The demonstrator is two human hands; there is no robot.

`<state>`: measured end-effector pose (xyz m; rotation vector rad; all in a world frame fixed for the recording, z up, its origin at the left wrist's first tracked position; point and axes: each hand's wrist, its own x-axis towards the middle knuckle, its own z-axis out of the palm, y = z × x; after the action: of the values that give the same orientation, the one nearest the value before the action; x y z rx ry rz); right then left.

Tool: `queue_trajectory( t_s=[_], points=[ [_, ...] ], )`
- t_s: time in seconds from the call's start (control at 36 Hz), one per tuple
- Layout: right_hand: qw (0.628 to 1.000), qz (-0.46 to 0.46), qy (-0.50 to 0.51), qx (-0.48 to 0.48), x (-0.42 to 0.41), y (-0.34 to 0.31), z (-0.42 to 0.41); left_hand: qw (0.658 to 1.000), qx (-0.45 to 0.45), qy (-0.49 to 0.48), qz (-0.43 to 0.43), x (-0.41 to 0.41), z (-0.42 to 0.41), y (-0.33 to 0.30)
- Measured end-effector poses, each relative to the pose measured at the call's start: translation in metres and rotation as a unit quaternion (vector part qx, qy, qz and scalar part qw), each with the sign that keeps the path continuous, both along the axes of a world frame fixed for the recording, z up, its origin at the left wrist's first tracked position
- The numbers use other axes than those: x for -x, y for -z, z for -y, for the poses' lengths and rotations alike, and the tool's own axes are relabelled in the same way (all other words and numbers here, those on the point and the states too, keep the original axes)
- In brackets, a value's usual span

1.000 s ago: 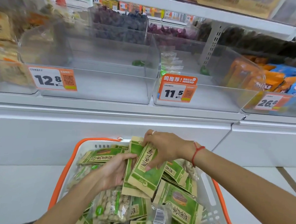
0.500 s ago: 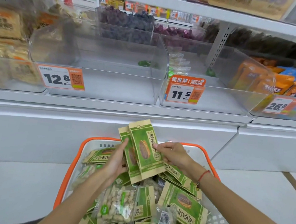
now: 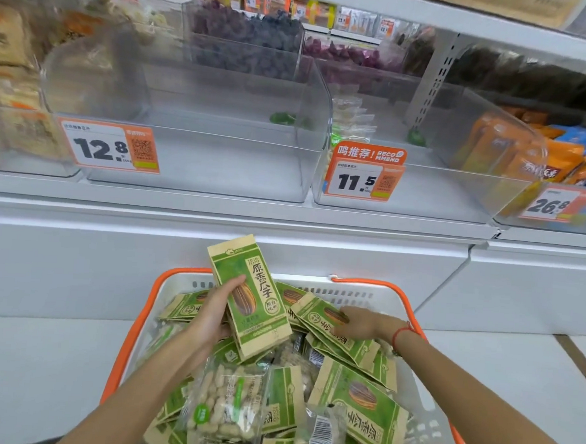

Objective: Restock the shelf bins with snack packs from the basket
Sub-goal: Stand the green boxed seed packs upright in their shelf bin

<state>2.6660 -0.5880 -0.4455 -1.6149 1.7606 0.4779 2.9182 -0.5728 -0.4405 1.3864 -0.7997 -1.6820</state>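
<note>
1. Our left hand (image 3: 215, 311) grips a small stack of green sunflower-seed packs (image 3: 249, 296), thumb across the printed front and fingers behind. The stack stands nearly upright, its long axis running from about five o'clock up to eleven o'clock, its top edge above the basket's far rim.

2. Our right hand (image 3: 364, 324) lies with relaxed, nearly straight fingers on another green pack (image 3: 329, 327) at about three o'clock from the held stack. It rests on that pack and we see no closed grip yet. That pack lies flat, long axis running roughly ten to four o'clock.

3. The white basket with the orange rim (image 3: 178, 276) sits below us at six o'clock, heaped with more green packs and clear bags of peanuts (image 3: 225, 403).

4. The clear bin marked 12.8 (image 3: 193, 154) stands at twelve o'clock from the held stack, well above it, and looks bare except for a small green item at the back. The bin marked 11.5 (image 3: 423, 192) is at about one o'clock.

5. We judge that the left hand is nearer the 12.8 bin, so the stack would travel straight up and forward over the bin's front lip. Which bin these packs belong in, we cannot tell from the labels.
</note>
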Motion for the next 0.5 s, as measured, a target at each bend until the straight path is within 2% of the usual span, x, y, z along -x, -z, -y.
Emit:
queue_trajectory(
  t_s=[0.11,0.19,0.28,0.36,0.44,0.5],
  points=[
    [0.998,-0.009,0.002,0.058,-0.002,0.002,0.003,1.0,-0.001,-0.01,-0.007,-0.001,0.001,0.001],
    [0.995,-0.03,-0.053,0.079,-0.002,-0.01,0.003,1.0,-0.001,-0.021,-0.005,-0.005,0.003,0.002],
    [0.997,0.018,-0.065,0.039,-0.003,-0.023,-0.004,1.0,-0.003,-0.026,-0.004,-0.009,0.006,0.002],
    [0.991,0.003,-0.131,-0.017,-0.002,-0.033,-0.012,0.999,-0.018,-0.043,-0.016,-0.012,0.009,-0.003],
    [0.987,0.003,-0.159,0.0,0.002,-0.047,-0.018,0.998,-0.021,-0.047,-0.022,-0.013,0.009,-0.008],
    [0.989,0.022,-0.144,0.01,0.006,-0.06,-0.017,0.999,-0.013,-0.035,-0.013,-0.016,0.008,-0.01]
  ],
)
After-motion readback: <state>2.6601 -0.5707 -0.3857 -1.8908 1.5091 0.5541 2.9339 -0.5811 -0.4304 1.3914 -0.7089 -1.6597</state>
